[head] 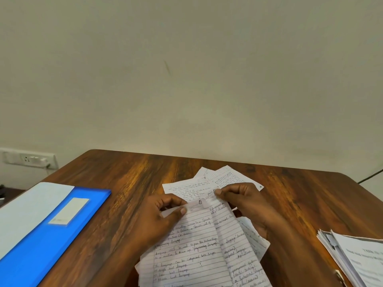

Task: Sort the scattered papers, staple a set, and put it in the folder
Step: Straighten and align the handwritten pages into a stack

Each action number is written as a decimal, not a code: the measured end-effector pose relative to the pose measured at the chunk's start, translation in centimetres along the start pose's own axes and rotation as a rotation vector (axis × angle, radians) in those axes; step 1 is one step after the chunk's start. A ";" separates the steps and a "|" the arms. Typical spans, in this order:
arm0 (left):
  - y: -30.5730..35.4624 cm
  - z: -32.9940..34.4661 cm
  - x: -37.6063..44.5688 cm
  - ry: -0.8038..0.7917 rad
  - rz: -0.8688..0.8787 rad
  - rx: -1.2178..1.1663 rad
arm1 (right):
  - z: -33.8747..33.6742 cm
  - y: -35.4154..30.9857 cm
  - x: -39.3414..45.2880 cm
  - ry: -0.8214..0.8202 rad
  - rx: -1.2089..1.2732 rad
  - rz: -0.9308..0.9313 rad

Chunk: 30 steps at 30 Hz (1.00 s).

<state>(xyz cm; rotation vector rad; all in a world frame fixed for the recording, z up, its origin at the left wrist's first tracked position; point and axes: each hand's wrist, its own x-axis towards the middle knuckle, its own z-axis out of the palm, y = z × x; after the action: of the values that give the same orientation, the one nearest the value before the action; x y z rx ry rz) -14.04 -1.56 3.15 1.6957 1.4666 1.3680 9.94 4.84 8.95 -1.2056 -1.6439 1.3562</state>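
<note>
Left hand (163,212) in a pinch grip, thumb over the top edge of a ruled handwritten sheet (192,245); right hand (246,201) pinches the top of a second sheet (234,241) just beside it, both lifted off the table (132,175). More handwritten papers (199,183) lie fanned flat beyond the fingers, touching each other. Blue folder (47,241) lies closed at far left, a white sheet (27,212) on it; printed stack (356,257) at right edge.
</note>
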 end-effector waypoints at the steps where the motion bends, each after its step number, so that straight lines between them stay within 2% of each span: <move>1: 0.0 0.1 0.0 0.009 0.003 -0.004 | 0.1 0.0 0.0 0.000 0.001 0.001; 8: -0.4 0.4 0.2 0.035 -0.009 -0.035 | 0.3 0.0 -0.3 -0.068 0.035 0.058; 20: 0.0 0.8 0.1 0.038 -0.029 -0.054 | 0.4 0.0 -0.5 -0.068 0.116 0.086; 26: 0.0 2.2 0.4 0.241 -0.070 -0.114 | 3.0 0.2 -0.3 0.073 0.078 0.009; 30: 0.2 2.4 0.4 0.235 -0.085 -0.151 | 4.4 0.0 -0.8 0.079 0.016 -0.062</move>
<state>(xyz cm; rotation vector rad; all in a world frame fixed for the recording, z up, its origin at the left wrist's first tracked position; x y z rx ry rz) -11.83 -0.71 2.55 1.4016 1.4995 1.6310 6.18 2.61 8.04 -1.1748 -1.5993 1.2649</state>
